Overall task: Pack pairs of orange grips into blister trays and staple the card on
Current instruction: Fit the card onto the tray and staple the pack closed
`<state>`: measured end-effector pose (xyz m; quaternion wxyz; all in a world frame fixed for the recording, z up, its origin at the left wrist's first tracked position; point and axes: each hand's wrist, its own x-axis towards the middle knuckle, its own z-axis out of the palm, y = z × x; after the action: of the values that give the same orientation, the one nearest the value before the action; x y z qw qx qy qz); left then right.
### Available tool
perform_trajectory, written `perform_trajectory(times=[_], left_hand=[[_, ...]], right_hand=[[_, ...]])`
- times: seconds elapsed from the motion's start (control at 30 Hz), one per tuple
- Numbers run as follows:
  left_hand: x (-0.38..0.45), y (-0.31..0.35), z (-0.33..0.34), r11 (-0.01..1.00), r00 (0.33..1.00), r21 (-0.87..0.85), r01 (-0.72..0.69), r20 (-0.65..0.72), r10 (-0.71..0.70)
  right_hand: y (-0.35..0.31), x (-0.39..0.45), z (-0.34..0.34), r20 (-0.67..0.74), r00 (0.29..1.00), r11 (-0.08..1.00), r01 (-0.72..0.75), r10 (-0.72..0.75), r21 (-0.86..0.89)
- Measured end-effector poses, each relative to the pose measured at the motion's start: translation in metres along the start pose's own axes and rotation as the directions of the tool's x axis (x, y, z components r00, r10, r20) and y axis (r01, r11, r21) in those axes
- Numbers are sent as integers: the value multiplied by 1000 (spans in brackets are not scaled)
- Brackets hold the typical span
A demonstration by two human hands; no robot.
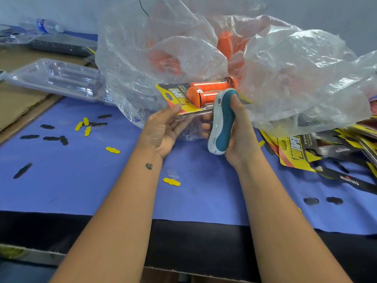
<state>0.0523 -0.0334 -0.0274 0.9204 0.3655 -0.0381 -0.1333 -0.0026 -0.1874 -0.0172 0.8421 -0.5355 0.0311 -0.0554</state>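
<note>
A white and teal stapler (pixel 222 121) is gripped in the right hand (pixel 239 137), the fingers curled round its body and the thumb laid along the teal back. It is held nearly upright, its long axis running from low near the wrist up and slightly right, its upper end over the near edge of the pack. The blister pack (pixel 204 97) is pinched at its near left corner by the left hand (pixel 163 129), thumb on top of the yellow card (pixel 175 99), fingers beneath. The pack is held above the blue bench (pixel 102 180), roughly level. The two orange grips (pixel 206 90) inside lie side by side, long axes running left to right. Behind is a clear plastic bag (pixel 204 48) with more orange grips. Printed cards (pixel 326 150) are piled at the right; empty blister trays (pixel 61 78) lie at the left.
</note>
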Motion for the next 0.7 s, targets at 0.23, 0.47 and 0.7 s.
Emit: perform_trajectory(times=[0.23, 0.47, 0.7], left_hand=[[1, 1, 0, 995, 989, 80, 62, -140, -51], [0, 5, 0, 998, 982, 51, -20, -187, 29], [0, 5, -1, 1000, 991, 28, -11, -134, 15]], right_hand=[[-1, -7, 7, 238, 948, 971, -178, 212, -157], [-1, -10, 4, 324, 862, 920, -350, 390, -177], [-4, -13, 3, 388, 812, 900, -402, 436, -170]])
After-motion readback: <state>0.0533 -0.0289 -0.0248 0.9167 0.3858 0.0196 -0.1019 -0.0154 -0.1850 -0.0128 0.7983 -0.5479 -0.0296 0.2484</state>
